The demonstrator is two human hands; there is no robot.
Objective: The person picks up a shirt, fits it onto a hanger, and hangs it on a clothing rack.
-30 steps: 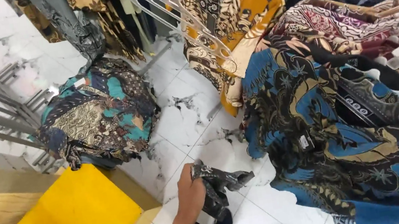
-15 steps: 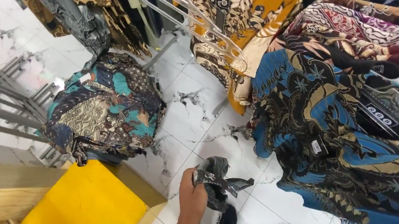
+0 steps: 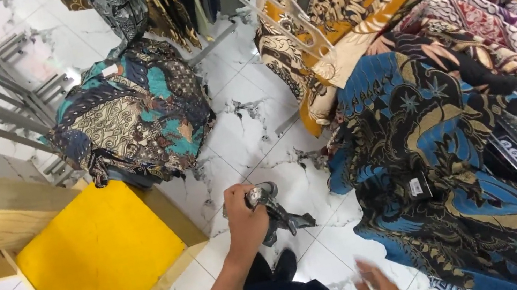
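Head view, as I read it. Left hand (image 3: 245, 219): closed around a small dark grey scrap of cloth (image 3: 276, 214), held above the white marble floor (image 3: 249, 132), just right of the yellow stool (image 3: 97, 255). Right hand (image 3: 382, 289): blurred, fingers spread, holding nothing, beside the blue patterned garment (image 3: 453, 203). Bundle of patterned cloth (image 3: 129, 114): beyond the stool.
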